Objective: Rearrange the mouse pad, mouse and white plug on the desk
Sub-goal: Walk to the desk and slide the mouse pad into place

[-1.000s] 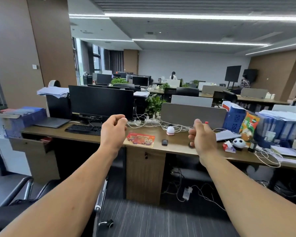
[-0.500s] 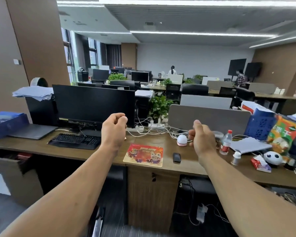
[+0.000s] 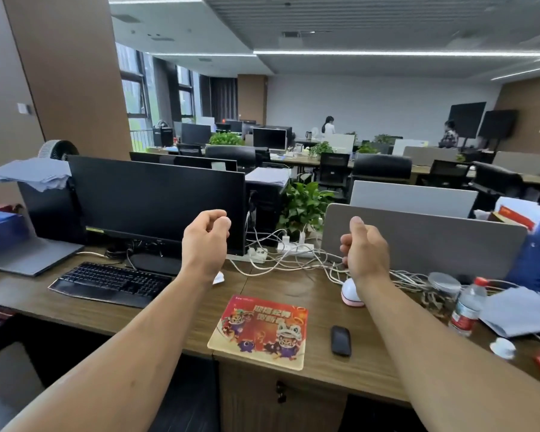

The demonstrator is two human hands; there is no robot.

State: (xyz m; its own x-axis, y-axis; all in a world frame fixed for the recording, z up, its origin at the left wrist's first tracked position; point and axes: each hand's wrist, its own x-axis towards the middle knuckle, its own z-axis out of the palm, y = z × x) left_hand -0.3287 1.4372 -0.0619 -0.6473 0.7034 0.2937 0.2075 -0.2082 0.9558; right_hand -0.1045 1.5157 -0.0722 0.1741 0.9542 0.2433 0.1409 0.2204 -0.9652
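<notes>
An open-plan office stretches back under strip lights, with rows of desks, dark monitors, black chairs and potted plants; nearest is a brown wooden desk (image 3: 293, 288). Both forearms reach forward over its front edge, raised above the surface and touching nothing. The left hand (image 3: 204, 241) is held with its back to the camera, fingers curled loosely inward toward the thumb in a soft fist with nothing in it, in front of the lower right corner of a black monitor (image 3: 156, 201). The right hand (image 3: 366, 247) mirrors it, thumb up and fingers curled in, likewise holding nothing, in front of a grey desk divider (image 3: 434, 241). Between and below the arms lies the mouse pad (image 3: 261, 332), a red printed rectangle with cartoon figures, flat near the desk's front edge, its long axis running roughly left to right and slightly skewed. Just to its right, apart from it, lies the black mouse (image 3: 341, 340), its long axis pointing away from the person toward the back of the desk. Behind the mouse, partly hidden by the right wrist, sits a white-and-pink rounded gadget (image 3: 349, 291). A small white object, perhaps the plug, (image 3: 219, 278) peeks out beside the left wrist, too covered to tell its orientation. A black keyboard (image 3: 109, 283) lies to the left, a tangle of white cables (image 3: 293, 260) at the back.
</notes>
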